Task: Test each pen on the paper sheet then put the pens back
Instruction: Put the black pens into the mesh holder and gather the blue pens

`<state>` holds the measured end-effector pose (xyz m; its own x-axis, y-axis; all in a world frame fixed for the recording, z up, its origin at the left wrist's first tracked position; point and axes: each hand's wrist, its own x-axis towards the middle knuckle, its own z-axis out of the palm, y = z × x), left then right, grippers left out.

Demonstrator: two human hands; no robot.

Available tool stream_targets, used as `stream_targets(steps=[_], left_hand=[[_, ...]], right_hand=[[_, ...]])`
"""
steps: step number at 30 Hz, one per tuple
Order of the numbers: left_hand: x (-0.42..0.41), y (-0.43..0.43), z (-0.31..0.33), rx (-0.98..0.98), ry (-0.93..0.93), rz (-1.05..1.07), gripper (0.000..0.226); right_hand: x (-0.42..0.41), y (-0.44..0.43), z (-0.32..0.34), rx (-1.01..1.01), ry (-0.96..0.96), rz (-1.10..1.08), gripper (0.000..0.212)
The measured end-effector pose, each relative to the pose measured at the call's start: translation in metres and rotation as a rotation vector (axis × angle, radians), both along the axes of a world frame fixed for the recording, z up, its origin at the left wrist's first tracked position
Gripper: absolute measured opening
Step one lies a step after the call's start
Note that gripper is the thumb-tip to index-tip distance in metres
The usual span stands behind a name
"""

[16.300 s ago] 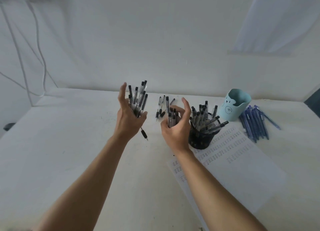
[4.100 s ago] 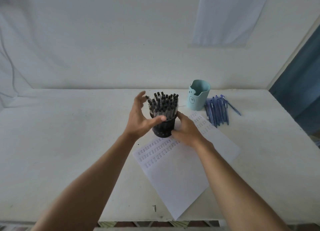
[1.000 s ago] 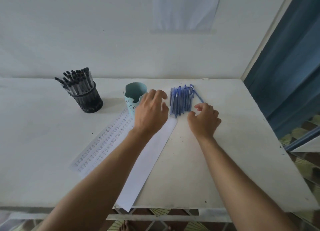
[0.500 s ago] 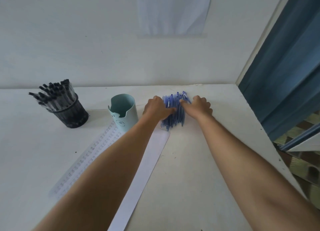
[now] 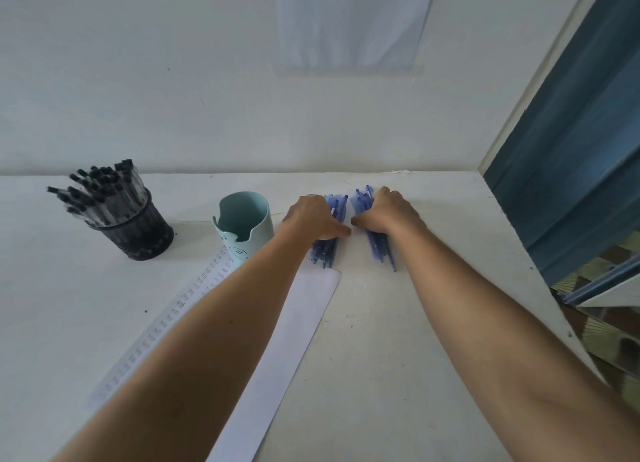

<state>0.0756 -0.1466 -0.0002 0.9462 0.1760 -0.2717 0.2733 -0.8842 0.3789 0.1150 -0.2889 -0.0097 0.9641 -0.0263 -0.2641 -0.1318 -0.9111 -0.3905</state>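
Head view: black-capped pens (image 5: 100, 195) fill the black mesh cup (image 5: 145, 240), apparently done. Left hand (image 5: 313, 219) and right hand (image 5: 389, 214) curl fingers over blue plastic pens (image 5: 323, 252) on the white tabletop (image 5: 381, 340), beside the empty pale-blue cup (image 5: 261, 219).

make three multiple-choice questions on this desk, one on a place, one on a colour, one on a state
1. Where does the light blue plastic cup stand?
A. Between the black mesh pen holder and the left hand
B. At the table's far right edge
C. Inside the black mesh pen holder

2. What colour are the plastic pens under the left hand and the right hand?
A. Red
B. Green
C. Blue

3. How is the light blue plastic cup?
A. Lying on its side
B. Upright, no pens showing in it
C. Upright, crammed with pens

Answers:
1 A, the cup sits right of the holder and left of the left hand.
2 C, blue barrels stick out beyond both hands.
3 B, its mouth faces up and the visible inside is bare.
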Motion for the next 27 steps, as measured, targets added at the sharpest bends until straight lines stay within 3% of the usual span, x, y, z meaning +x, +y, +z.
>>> stream_targets(steps=[5,10,16,22,27], left_hand=[[-0.003,-0.001,-0.006,0.048,-0.061,0.011,0.021],[-0.010,-0.005,-0.009,0.044,-0.126,0.058,0.019],[-0.018,-0.008,-0.005,-0.013,-0.210,0.086,0.027],[-0.042,-0.032,0.014,-0.474,-0.614,0.182,0.009],[-0.069,-0.047,-0.008,-0.811,-0.848,0.231,0.016]], right_hand=[[-0.013,-0.005,-0.008,-0.087,-0.079,0.049,0.051],[-0.026,-0.014,-0.017,-0.109,-0.210,0.157,0.030],[-0.038,-0.028,-0.020,0.143,-0.404,0.158,0.026],[-0.066,-0.029,0.007,0.600,-0.777,0.034,0.024],[-0.094,-0.028,0.005,0.814,-0.953,-0.132,0.030]])
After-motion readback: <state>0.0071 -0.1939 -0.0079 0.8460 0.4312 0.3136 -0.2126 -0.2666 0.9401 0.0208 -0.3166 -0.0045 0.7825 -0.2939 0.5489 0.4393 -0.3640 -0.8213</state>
